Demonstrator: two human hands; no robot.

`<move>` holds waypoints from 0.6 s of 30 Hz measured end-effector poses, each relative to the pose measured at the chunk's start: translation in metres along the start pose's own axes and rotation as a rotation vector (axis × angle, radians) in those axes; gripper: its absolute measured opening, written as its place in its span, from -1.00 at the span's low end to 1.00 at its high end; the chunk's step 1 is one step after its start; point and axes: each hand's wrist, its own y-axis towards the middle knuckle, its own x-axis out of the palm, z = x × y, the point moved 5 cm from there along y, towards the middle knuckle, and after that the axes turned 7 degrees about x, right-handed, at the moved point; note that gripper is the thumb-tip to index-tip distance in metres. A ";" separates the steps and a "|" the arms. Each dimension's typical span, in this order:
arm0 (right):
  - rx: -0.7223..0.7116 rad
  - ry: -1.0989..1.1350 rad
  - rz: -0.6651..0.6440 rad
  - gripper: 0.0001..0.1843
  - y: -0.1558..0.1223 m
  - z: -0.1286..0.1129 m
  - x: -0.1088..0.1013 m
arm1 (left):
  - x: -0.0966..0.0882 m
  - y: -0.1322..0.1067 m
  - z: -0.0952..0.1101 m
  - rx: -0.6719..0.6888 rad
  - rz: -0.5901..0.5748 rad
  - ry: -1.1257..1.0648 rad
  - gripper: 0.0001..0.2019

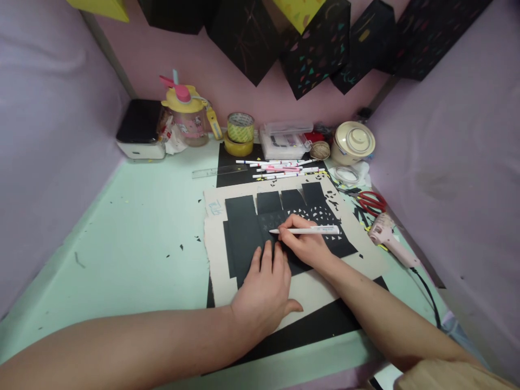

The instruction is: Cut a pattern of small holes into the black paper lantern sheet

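Observation:
A black paper box template (pixel 244 233) with flaps lies flat on a pale board (pixel 219 284). Small triangular holes are cut through its right part, and faint marks show on the panel left of them. My right hand (pixel 303 241) grips a white pen (pixel 314 230), its tip touching the black paper near those marks. With fingers stretched out, my left hand (pixel 266 287) lies flat on the paper's lower edge, below the pen tip.
Several white pens (pixel 280 169) and a clear ruler (pixel 215 171) lie behind the board. To the right are red-handled scissors (pixel 370 202), a glue gun (pixel 392 241) and black scraps. Tape rolls (pixel 239 135), a bottle (pixel 189 116) and a lidded pot (pixel 353 142) line the back.

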 end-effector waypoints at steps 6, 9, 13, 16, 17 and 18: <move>-0.038 0.010 0.028 -0.82 0.001 -0.002 -0.002 | 0.001 -0.001 0.000 0.004 0.012 0.004 -0.12; -0.047 0.017 0.027 -0.83 0.001 -0.003 -0.002 | 0.001 -0.001 0.000 0.009 0.021 0.007 -0.12; -0.033 0.027 0.027 -0.83 0.000 -0.001 -0.002 | 0.002 -0.001 0.000 0.002 0.028 0.009 -0.11; -0.012 0.033 0.004 -0.85 -0.001 0.000 -0.001 | 0.002 -0.001 0.000 0.000 0.035 0.007 -0.12; -0.007 0.028 -0.005 -0.85 -0.001 0.000 -0.001 | 0.002 -0.001 0.001 0.000 0.038 0.007 -0.12; -0.005 0.022 -0.013 -0.85 -0.002 0.000 0.000 | 0.001 -0.001 0.001 0.000 0.040 0.007 -0.12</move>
